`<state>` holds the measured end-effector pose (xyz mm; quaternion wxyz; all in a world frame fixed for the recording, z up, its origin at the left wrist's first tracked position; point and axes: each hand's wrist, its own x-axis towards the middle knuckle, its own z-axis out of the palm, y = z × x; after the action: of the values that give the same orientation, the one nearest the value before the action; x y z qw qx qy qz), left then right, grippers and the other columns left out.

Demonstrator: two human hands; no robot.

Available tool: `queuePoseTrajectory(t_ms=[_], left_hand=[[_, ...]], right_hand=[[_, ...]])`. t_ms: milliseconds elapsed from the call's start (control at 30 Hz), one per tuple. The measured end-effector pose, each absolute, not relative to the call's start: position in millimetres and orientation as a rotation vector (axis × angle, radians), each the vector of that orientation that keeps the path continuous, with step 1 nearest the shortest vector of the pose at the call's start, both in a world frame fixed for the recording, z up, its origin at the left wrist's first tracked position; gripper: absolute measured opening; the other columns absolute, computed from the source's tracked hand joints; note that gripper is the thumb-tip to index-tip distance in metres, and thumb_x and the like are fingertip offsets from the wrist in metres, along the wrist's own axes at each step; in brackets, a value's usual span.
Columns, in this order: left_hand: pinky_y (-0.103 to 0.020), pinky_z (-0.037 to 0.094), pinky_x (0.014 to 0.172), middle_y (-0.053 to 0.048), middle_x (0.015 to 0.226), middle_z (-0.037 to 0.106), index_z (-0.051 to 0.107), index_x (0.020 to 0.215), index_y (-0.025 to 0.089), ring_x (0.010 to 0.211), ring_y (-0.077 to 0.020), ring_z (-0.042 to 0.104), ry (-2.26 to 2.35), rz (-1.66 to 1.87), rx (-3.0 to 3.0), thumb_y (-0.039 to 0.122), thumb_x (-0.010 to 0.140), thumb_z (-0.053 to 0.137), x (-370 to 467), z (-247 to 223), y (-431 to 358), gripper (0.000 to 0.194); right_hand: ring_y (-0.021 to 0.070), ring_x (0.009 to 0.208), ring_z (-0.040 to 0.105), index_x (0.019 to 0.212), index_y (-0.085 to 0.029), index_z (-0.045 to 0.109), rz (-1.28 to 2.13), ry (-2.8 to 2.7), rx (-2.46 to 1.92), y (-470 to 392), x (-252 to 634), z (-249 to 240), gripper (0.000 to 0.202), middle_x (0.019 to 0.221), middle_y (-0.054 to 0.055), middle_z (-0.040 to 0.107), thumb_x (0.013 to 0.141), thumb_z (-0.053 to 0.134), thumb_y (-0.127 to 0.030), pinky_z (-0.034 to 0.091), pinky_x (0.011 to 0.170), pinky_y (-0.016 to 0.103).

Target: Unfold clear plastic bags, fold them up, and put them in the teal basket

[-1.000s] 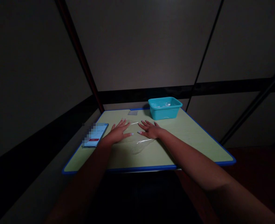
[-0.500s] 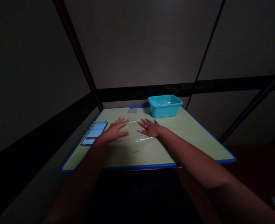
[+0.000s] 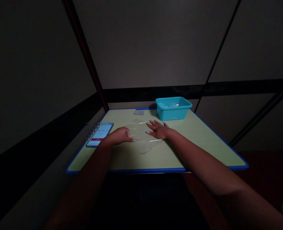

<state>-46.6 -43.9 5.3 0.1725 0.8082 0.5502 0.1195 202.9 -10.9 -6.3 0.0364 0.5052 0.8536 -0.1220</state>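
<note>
A thin, clear plastic piece (image 3: 142, 135), shaped like a disposable glove, lies spread on the tabletop (image 3: 191, 145). One rounded lobe of it points toward me, and its edges catch the light. My right hand (image 3: 158, 131) rests flat on its right part, fingers spread. At the left end of the plastic is my left hand (image 3: 120, 135), its fingers curled in and its thumb stretched out to the right. Whether the curled fingers hold the plastic's edge is hidden.
A phone (image 3: 100, 134) with a lit screen lies left of my left hand, partly behind the wrist. Toward the back right stands a turquoise basket (image 3: 173, 113) with clear plastic inside. A small grey patch (image 3: 138, 112) is near the back edge. Walls enclose the table behind and left.
My left hand has gone from flat with spread fingers to curled fingers. My right hand stays flat on the plastic. The whole view has shifted slightly.
</note>
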Motion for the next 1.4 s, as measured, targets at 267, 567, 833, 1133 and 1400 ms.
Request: queuePoseTrajectory(t_ms=[267,567,833,1133,1400], left_hand=[[-0.025,0.038,0.057,0.000,0.065,0.059,0.049,0.068,0.020,0.059,-0.0141,0.053,1.325,0.524,1.930,0.051,0.071,0.055,-42.1,11.8,-47.9,0.032],[-0.026,0.037,0.062,-0.002,0.074,0.056,0.056,0.065,0.018,0.073,-0.0176,0.053,1.507,0.352,2.274,0.045,0.061,0.066,-41.6,1.1,-42.3,0.029],[-0.024,0.041,0.054,-0.002,0.069,0.064,0.048,0.072,0.018,0.053,-0.0111,0.055,1.314,0.699,1.686,0.044,0.077,0.055,-38.2,6.2,-46.3,0.027],[-0.023,0.046,0.055,0.004,0.058,0.061,0.048,0.083,0.018,0.051,-0.0101,0.059,1.203,0.819,1.468,0.019,0.067,0.069,-33.5,5.5,-45.4,0.026],[-0.018,0.032,0.039,0.006,0.041,0.050,0.053,0.078,0.018,0.035,-0.0087,0.046,1.434,0.637,1.617,0.023,0.074,0.059,-38.5,9.3,-49.3,0.009]], right_hand=[[0.0249,0.139,-0.001,0.145,-0.032,0.004,-0.366,2.620,1.550,-11.5,203.3,-5.5,0.073,0.152,-0.001,-0.001,0.084,0.018,-0.068,0.006,0.105,0.059],[0.0260,0.139,0.001,0.145,-0.033,0.007,-0.351,2.634,1.559,-10.4,203.4,-8.1,0.072,0.152,-0.001,0.001,0.084,0.018,-0.068,0.007,0.104,0.060],[0.0253,0.139,0.000,0.145,-0.032,0.006,-0.372,2.627,1.548,-12.3,203.4,-4.4,0.071,0.152,0.000,0.001,0.085,0.019,-0.067,0.006,0.104,0.061],[0.0253,0.139,0.000,0.146,-0.031,0.007,-0.363,2.626,1.552,-12.4,203.0,-4.8,0.071,0.152,0.000,0.001,0.085,0.019,-0.066,0.007,0.105,0.060],[0.0248,0.139,0.000,0.146,-0.030,0.006,-0.383,2.631,1.544,-13.1,203.9,-3.5,0.071,0.152,0.001,0.001,0.085,0.020,-0.066,0.007,0.104,0.060]])
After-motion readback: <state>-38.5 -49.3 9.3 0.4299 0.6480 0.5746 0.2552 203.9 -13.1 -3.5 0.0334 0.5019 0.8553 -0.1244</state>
